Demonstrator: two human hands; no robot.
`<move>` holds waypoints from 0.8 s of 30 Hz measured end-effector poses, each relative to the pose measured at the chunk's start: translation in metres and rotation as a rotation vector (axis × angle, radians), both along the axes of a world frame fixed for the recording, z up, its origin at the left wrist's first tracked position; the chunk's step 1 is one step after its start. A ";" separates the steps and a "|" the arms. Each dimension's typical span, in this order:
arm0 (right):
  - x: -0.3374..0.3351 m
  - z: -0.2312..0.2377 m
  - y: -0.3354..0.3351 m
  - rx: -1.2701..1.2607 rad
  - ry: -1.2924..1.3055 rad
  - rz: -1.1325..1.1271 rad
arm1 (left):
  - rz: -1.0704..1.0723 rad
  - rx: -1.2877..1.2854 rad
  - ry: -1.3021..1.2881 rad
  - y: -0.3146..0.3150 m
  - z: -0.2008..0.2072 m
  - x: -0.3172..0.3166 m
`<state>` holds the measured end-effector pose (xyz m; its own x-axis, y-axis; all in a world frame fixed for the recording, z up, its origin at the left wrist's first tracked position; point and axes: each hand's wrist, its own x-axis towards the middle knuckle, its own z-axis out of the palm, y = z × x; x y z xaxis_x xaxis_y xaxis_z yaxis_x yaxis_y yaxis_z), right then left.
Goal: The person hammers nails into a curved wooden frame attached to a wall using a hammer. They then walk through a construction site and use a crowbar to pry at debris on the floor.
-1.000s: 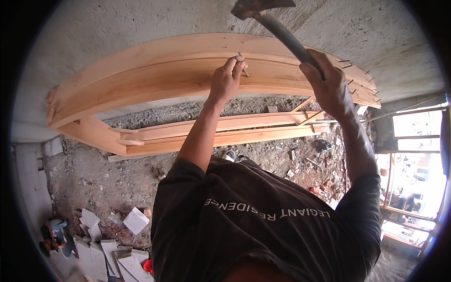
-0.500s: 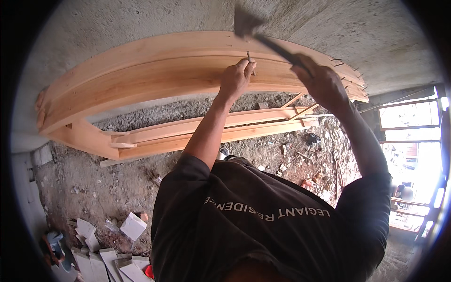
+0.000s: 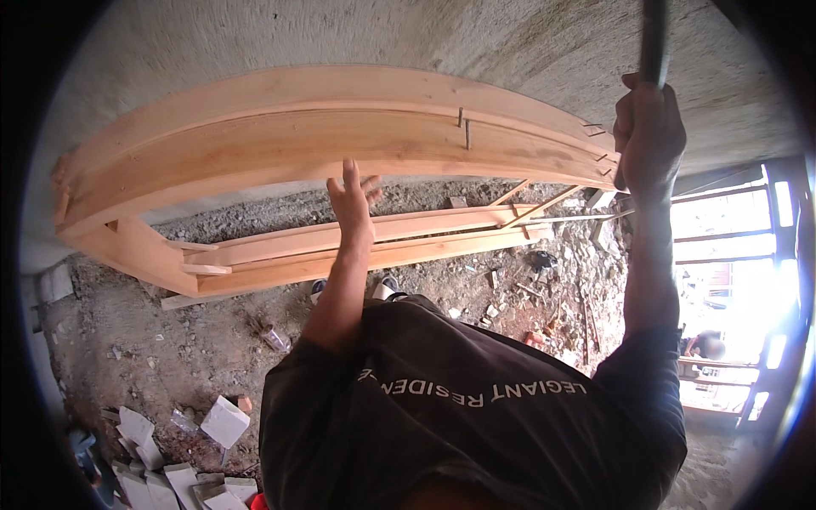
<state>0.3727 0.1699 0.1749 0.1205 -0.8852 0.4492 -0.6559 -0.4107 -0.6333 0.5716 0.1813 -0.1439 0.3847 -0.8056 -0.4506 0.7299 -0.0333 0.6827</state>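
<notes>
My right hand (image 3: 651,132) is raised at the upper right, closed round the dark handle (image 3: 654,42) of a hatchet; its head is outside the view. My left hand (image 3: 351,204) is empty, fingers spread, just at the lower edge of a long curved wooden beam (image 3: 280,136). I cannot tell whether the fingertips touch the wood. To the right of that hand, a nail (image 3: 467,134) sticks out of the beam, with a second nail (image 3: 461,117) close above it.
More nails (image 3: 602,158) jut from the beam's right end. Below lie a lower wooden frame (image 3: 357,246) and thin braces (image 3: 544,204). A rough concrete wall (image 3: 340,34) rises behind. Rubble covers the ground; broken white slabs (image 3: 183,484) lie lower left. A person (image 3: 705,344) shows beyond the bright opening.
My left hand has let go of the nail, moved left and down, and opened. My right hand has swung the hatchet up and right, taking its head out of view.
</notes>
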 end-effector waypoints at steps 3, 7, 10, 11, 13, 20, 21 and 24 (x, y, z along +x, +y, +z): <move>-0.069 -0.077 -0.018 -0.162 0.735 -0.075 | -0.050 0.023 -0.063 -0.012 0.019 -0.004; -0.034 -0.068 0.004 0.463 1.068 -0.227 | -0.025 0.027 -0.093 -0.013 0.015 -0.002; -0.007 -0.043 0.002 0.287 0.704 -0.197 | -0.051 0.064 -0.099 -0.016 0.011 0.002; -0.005 -0.034 -0.001 0.099 0.565 -0.113 | -0.038 0.051 -0.101 -0.020 0.013 0.006; 0.022 -0.010 -0.003 -0.072 0.216 -0.050 | -0.011 0.052 -0.109 -0.018 0.010 0.013; -0.032 -0.082 0.003 0.521 1.005 -0.194 | 0.058 -0.021 -0.206 -0.021 -0.003 -0.002; -0.031 -0.072 0.011 0.429 1.064 -0.273 | 0.063 -0.060 -0.195 -0.022 -0.004 -0.004; -0.014 -0.033 -0.011 0.047 0.672 -0.198 | 0.055 -0.106 -0.177 -0.024 -0.004 -0.003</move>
<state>0.3590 0.1592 0.1416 0.1928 -0.9359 0.2949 -0.9712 -0.2249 -0.0788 0.5690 0.1573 -0.1476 0.4947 -0.8207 -0.2858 0.5971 0.0820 0.7980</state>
